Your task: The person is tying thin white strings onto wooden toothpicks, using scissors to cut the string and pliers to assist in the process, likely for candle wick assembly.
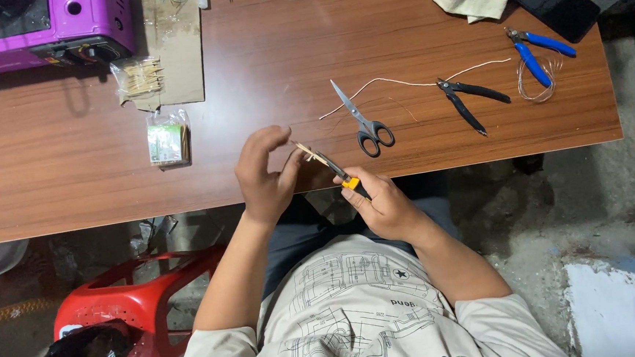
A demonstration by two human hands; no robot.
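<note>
The right hand (387,205) holds a yellow-handled cutter (341,175), its grip closed round the handle. The left hand (262,176) pinches a small stick (307,153) at the blade tip. Best keep fingers behind the edge; scissors (362,120) lie just beyond on the table (266,57).

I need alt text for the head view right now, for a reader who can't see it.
Over a wooden table, the right hand holds a yellow-and-black tool against small wooden sticks pinched in the left hand. Scissors, black pliers and blue pliers lie beyond.
</note>
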